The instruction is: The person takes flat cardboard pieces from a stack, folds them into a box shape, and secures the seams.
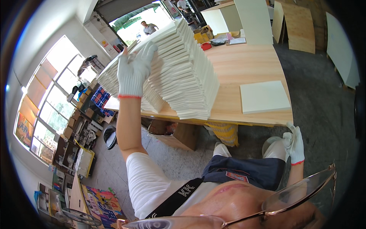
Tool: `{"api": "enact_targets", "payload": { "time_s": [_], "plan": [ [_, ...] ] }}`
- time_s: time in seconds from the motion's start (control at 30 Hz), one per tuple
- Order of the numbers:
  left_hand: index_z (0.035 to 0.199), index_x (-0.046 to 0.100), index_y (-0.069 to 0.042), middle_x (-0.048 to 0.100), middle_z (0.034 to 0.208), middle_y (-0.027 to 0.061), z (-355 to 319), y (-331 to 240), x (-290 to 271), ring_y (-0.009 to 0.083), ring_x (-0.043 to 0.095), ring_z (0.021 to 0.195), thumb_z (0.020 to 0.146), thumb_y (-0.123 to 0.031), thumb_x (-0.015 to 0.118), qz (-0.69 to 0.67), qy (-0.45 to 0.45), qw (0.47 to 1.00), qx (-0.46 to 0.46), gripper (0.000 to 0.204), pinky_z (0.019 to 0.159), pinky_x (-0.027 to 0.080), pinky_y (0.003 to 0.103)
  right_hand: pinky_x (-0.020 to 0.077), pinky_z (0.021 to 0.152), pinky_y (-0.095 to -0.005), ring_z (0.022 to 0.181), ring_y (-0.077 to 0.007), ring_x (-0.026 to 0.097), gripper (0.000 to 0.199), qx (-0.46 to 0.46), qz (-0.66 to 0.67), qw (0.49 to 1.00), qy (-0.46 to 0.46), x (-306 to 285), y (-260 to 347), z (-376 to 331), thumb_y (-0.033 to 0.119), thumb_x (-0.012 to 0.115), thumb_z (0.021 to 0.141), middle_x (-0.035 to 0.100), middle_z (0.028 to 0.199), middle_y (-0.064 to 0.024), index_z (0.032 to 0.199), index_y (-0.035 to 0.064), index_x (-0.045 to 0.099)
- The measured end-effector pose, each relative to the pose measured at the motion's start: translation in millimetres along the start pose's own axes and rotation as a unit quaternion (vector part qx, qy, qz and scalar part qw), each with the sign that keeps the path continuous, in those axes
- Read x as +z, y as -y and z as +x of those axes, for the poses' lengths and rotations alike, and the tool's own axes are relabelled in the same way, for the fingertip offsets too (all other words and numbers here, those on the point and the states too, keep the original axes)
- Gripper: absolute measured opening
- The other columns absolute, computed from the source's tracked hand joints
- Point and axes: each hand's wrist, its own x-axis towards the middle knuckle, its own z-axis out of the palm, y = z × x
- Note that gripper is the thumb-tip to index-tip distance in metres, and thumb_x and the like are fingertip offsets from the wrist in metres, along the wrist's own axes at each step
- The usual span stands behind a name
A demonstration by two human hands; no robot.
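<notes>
Table (248,65): wooden, I see it carrying everything.
Stack (183,72): tall leaning pile of white boards at the table's near edge.
Board (264,96): single white one, lying flat to the right, apart.
Left hand (134,70): gloved, fingers spread flat against the stack's top, gripping nothing.
Right hand (294,144): gloved, loosely curled, empty, below the table edge.

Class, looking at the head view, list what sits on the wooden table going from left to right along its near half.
Gloved left hand resting on the pile → tall stack of white panels → bare table → single flat white panel.
</notes>
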Motion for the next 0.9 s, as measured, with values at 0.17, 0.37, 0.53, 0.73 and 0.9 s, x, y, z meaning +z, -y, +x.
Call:
{"api": "enact_targets", "payload": {
  "time_s": [0.17,0.37,0.53,0.73,0.9],
  "plan": [
    [0.148,0.027,-0.004,0.037,0.143,0.0307,-47,80,-24,0.0423,0.038,0.134,0.1,-0.023,0.047,0.166,0.228,0.947,0.156,0.055,0.11,0.037,0.055,0.045,0.05,-0.0203,0.064,-0.0064,0.056,0.042,-0.028,-0.085,0.996,-0.019,-26,14,14,0.044,0.042,0.102,0.061,0.081,-0.0008,0.12,0.0099,0.058],
    [0.129,0.055,-0.001,0.052,0.136,0.0159,-36,278,-83,0.0264,0.046,0.131,0.088,-0.007,0.06,0.566,0.413,0.707,0.1,0.042,0.108,0.037,0.04,0.0469,0.071,-0.0254,0.081,-0.0098,0.058,0.038,-0.144,-0.392,0.893,-0.166,-17,50,72,0.044,0.053,0.096,0.065,0.092,-0.0005,0.114,0.012,0.064],
    [0.109,0.07,-0.02,0.063,0.115,0.0068,2,437,-102,0.0282,0.056,0.106,0.085,-0.013,0.062,0.685,0.501,0.518,0.102,0.026,0.091,0.046,0.039,0.0502,0.077,-0.0411,0.085,-0.0331,0.066,0.056,-0.192,-0.713,0.64,-0.214,-29,46,118,0.058,0.044,0.092,0.068,0.092,-0.0189,0.103,0.0074,0.063],
    [0.102,0.072,-0.019,0.064,0.106,0.0076,6,485,-120,0.0295,0.058,0.097,0.083,-0.014,0.065,0.702,0.455,0.547,-0.024,0.021,0.086,0.047,0.038,0.0503,0.071,-0.0441,0.079,-0.0332,0.065,0.05,-0.222,-0.805,0.528,-0.153,-6,51,139,0.06,0.05,0.087,0.067,0.084,-0.0146,0.09,0.0115,0.064],
    [0.111,0.068,-0.01,0.065,0.106,0.0121,4,490,-129,0.0262,0.062,0.095,0.085,-0.003,0.061,0.657,0.501,0.561,0.058,0.029,0.083,0.049,0.034,0.0489,0.068,-0.0451,0.077,-0.0339,0.064,0.043,-0.304,-0.804,0.506,-0.073,8,63,154,0.054,0.049,0.091,0.065,0.082,-0.0146,0.09,0.0131,0.061]
  ]
}}
